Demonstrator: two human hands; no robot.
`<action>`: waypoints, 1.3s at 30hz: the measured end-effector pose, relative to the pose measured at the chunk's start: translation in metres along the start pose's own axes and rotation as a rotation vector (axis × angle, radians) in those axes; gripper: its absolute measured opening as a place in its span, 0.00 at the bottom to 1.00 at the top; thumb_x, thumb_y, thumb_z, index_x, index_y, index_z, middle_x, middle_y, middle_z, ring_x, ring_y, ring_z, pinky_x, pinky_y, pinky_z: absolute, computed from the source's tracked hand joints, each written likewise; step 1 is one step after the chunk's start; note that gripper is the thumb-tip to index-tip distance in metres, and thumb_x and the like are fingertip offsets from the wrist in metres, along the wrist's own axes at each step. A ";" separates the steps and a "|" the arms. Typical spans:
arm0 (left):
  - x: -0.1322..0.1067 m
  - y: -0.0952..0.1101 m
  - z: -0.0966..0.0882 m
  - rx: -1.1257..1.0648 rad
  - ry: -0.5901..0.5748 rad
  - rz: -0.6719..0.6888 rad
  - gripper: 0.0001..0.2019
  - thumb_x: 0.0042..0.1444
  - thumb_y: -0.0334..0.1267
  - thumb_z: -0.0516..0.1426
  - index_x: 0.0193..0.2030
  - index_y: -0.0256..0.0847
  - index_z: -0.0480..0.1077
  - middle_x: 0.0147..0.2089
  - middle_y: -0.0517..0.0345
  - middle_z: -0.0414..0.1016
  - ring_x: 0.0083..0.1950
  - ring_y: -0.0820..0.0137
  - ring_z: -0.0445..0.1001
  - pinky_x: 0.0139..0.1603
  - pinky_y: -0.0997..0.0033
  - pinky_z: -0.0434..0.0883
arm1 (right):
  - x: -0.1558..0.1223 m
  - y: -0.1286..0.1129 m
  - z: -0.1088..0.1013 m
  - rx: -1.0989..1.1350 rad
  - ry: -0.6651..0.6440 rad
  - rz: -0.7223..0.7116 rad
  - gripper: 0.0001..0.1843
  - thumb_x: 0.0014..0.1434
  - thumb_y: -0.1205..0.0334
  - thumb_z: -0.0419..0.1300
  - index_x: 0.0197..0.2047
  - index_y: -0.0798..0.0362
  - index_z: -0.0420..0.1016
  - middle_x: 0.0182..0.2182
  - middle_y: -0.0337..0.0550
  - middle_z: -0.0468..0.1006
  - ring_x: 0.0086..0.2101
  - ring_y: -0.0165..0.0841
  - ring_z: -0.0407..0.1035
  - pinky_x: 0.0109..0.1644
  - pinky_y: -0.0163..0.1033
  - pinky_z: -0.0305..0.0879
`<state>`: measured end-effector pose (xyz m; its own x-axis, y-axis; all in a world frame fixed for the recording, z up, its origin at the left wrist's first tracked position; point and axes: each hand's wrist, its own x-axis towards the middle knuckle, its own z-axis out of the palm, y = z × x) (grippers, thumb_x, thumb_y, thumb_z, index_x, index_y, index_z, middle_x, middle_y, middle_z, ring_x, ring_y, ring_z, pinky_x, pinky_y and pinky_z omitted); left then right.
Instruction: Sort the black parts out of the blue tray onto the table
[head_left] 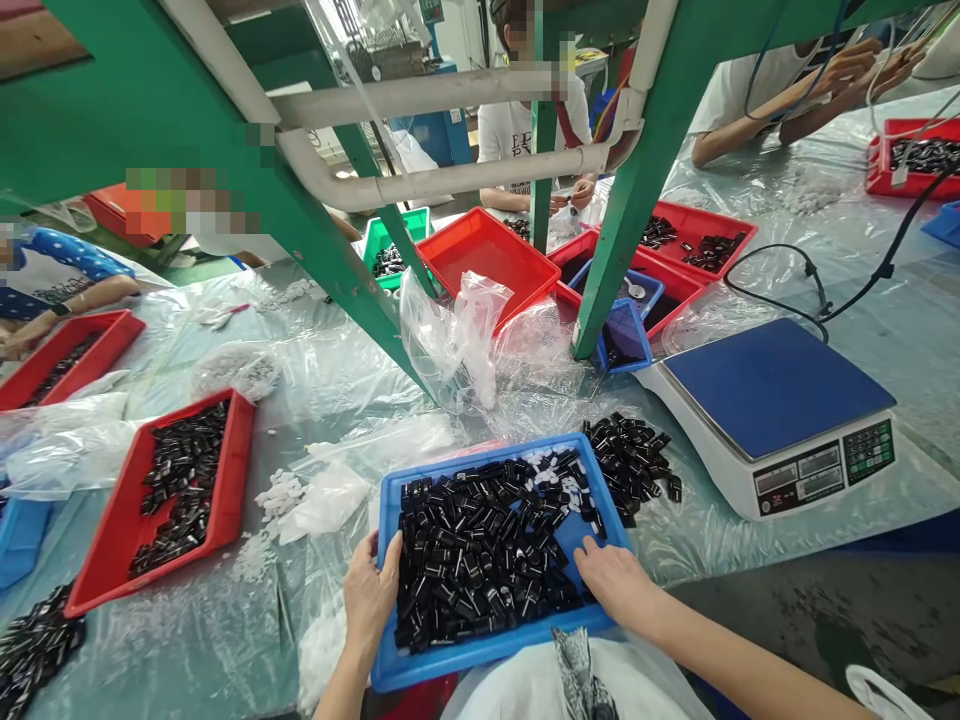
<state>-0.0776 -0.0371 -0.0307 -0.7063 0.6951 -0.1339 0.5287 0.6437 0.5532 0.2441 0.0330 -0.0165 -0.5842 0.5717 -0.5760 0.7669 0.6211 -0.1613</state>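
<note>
A blue plastic tray [495,650] sits right in front of me, heaped with small glossy black parts [480,560] and a few white bits [555,470]. My left hand [373,590] grips the tray's left rim, with its fingers reaching over the edge. My right hand [611,580] lies at the lower right of the tray, its fingers on the black parts. A loose pile of the same black parts [626,465] spreads over the plastic sheet just beyond the tray's far right corner.
A blue-topped digital scale [776,385] stands to the right. Red trays [161,500] holding black parts lie to the left and ahead. Green steel legs [637,200] and white pipes [442,170] cross the view ahead. Co-workers [532,140] work across the plastic-covered table.
</note>
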 end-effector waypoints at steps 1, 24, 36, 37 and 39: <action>0.000 -0.001 0.000 -0.001 -0.003 0.000 0.29 0.45 0.60 0.50 0.43 0.36 0.68 0.44 0.42 0.75 0.47 0.53 0.73 0.49 0.53 0.68 | 0.001 0.000 0.001 -0.023 -0.007 -0.022 0.21 0.45 0.85 0.52 0.41 0.59 0.72 0.41 0.56 0.75 0.33 0.42 0.75 0.32 0.38 0.68; -0.001 0.009 -0.005 0.046 -0.074 -0.026 0.22 0.46 0.59 0.49 0.34 0.42 0.67 0.31 0.54 0.72 0.31 0.63 0.68 0.36 0.65 0.65 | 0.006 0.042 -0.016 0.244 0.055 -0.239 0.09 0.54 0.76 0.52 0.34 0.56 0.71 0.36 0.48 0.74 0.32 0.36 0.72 0.32 0.37 0.66; -0.002 0.010 -0.004 0.030 -0.050 -0.010 0.22 0.45 0.59 0.49 0.32 0.42 0.67 0.29 0.55 0.73 0.29 0.64 0.69 0.35 0.64 0.66 | 0.024 0.107 -0.017 0.534 0.666 0.332 0.16 0.59 0.60 0.52 0.48 0.56 0.66 0.41 0.52 0.69 0.32 0.39 0.70 0.33 0.43 0.67; -0.002 0.010 -0.004 0.030 -0.042 -0.007 0.22 0.45 0.59 0.49 0.32 0.42 0.67 0.30 0.54 0.73 0.29 0.63 0.69 0.35 0.64 0.66 | 0.023 0.095 -0.017 0.567 0.690 0.285 0.15 0.60 0.60 0.51 0.49 0.55 0.67 0.42 0.52 0.69 0.32 0.38 0.70 0.33 0.42 0.68; -0.002 0.010 -0.005 0.031 -0.044 -0.003 0.22 0.46 0.59 0.49 0.33 0.41 0.68 0.30 0.53 0.74 0.30 0.63 0.69 0.35 0.64 0.67 | 0.024 0.067 -0.015 0.646 0.671 0.108 0.11 0.61 0.65 0.49 0.44 0.53 0.69 0.40 0.48 0.70 0.32 0.35 0.70 0.36 0.41 0.69</action>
<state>-0.0728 -0.0336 -0.0206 -0.6866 0.7064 -0.1719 0.5415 0.6547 0.5274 0.2771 0.0963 -0.0287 -0.3775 0.9238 -0.0637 0.7074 0.2434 -0.6636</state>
